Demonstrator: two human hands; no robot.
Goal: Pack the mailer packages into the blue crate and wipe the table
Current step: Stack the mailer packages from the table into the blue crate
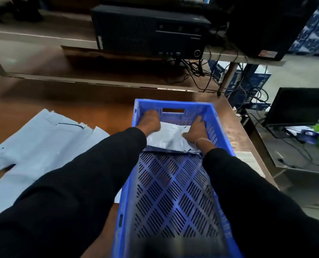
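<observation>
We see a grey mailer package (170, 137) lying flat on the perforated floor at the far end of the blue crate (175, 192), its long axis running across the crate from side wall to side wall, its near edge a little crumpled. No label or writing on it can be read.

Our left hand (150, 121) rests at the package's far left corner, against the crate's end wall; its fingers curl down out of sight, so we cannot tell whether they grasp the package or only press it. Our right hand (196, 130) lies on the right end of the package with fingers straight and spread, released rather than gripping, the forefinger pointing at the far right corner.

The crate stands lengthwise away from us on the brown table (65, 101), a handle slot in its far wall. To its left, more pale mailer packages (39, 144) lie spread flat on the table, overlapping, partly hidden by our left black sleeve (80, 183). Beyond the table a black computer case (147, 32) sits on a lower shelf, with tangled cables (207, 75) to its right. A dark monitor (298, 107) stands at the far right.
</observation>
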